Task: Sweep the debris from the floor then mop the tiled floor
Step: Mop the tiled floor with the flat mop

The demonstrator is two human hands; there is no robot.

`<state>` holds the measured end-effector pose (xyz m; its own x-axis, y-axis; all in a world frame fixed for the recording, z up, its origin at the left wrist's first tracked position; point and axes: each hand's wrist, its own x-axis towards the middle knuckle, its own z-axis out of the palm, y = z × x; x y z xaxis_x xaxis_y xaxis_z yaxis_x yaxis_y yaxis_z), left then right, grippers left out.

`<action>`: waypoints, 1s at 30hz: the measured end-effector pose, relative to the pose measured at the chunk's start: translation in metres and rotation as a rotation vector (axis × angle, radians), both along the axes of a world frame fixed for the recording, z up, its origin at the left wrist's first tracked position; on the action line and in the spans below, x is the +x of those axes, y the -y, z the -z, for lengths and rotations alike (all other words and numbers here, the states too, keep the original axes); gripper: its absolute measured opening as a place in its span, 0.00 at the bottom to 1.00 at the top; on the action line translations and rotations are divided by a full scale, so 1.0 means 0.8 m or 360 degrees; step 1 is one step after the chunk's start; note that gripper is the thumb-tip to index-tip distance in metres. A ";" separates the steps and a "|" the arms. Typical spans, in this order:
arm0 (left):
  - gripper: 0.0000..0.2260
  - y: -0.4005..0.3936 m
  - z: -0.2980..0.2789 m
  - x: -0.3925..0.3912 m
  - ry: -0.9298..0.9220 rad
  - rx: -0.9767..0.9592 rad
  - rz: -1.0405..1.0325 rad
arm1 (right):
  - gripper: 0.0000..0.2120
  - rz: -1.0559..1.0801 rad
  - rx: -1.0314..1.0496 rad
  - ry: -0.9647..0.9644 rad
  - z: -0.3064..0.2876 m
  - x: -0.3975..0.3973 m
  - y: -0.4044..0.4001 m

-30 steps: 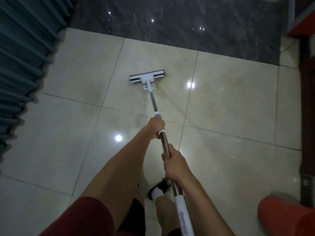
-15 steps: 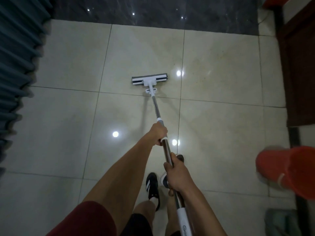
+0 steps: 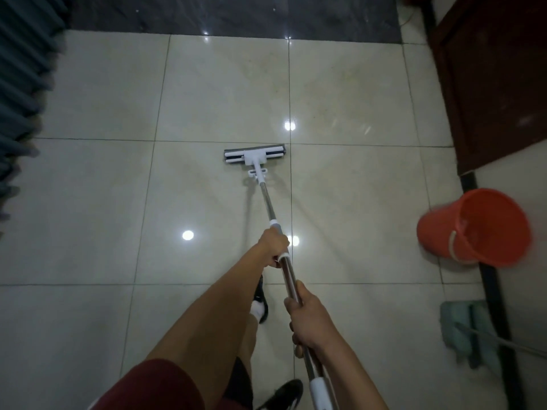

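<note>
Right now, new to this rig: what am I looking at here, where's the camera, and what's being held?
There is no machine here. A person wears one wide-angle camera on the head, looking forward and down, so the view shows their own arms, legs and shoes.

Both hands grip the handle of a flat mop. The left hand holds the pole further down, the right hand holds it nearer the body. The mop head rests flat on the glossy tiled floor.

To the right stands an orange bucket, tilted in this wide view. Below it lies a green mop head with its own pole. A dark wooden door is at upper right and a ribbed grey curtain at left.
</note>
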<state>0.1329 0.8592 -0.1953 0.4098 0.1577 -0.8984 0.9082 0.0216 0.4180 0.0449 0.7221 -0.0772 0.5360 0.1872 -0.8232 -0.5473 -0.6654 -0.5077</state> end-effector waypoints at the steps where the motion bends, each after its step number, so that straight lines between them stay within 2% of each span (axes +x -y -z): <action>1: 0.04 0.018 0.000 -0.023 0.0011 0.0022 0.0034 | 0.12 0.0004 -0.0006 -0.0001 0.000 -0.023 0.018; 4: 0.06 0.070 -0.007 -0.088 0.0053 0.0105 0.0111 | 0.15 0.0026 -0.0018 0.0040 -0.006 -0.095 0.070; 7: 0.01 0.120 -0.009 -0.146 0.0114 0.0148 0.0078 | 0.25 -0.0012 -0.0069 0.0109 -0.016 -0.152 0.116; 8: 0.03 0.134 -0.009 -0.162 0.0130 0.0166 0.0063 | 0.27 -0.0028 -0.0071 0.0122 -0.019 -0.166 0.129; 11: 0.09 0.172 -0.014 -0.203 0.0166 0.0182 0.0065 | 0.31 -0.0053 -0.0075 0.0174 -0.032 -0.208 0.164; 16: 0.10 0.214 -0.015 -0.243 0.0212 0.0187 0.0077 | 0.35 -0.0039 -0.0103 0.0224 -0.037 -0.251 0.198; 19: 0.08 0.224 -0.011 -0.246 0.0223 0.0203 0.0042 | 0.34 0.0023 -0.0060 0.0223 -0.031 -0.254 0.207; 23: 0.01 0.220 0.004 -0.234 0.0181 0.0183 -0.0030 | 0.33 0.0055 -0.0041 0.0212 -0.017 -0.242 0.200; 30: 0.13 0.176 0.026 -0.156 0.0205 0.0120 -0.0245 | 0.33 -0.0021 -0.0045 0.0242 0.010 -0.158 0.160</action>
<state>0.0077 0.7184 -0.2164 0.4863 0.2921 -0.8235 0.8357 0.1199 0.5360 -0.0816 0.5937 -0.0854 0.6526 0.1730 -0.7377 -0.4567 -0.6871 -0.5651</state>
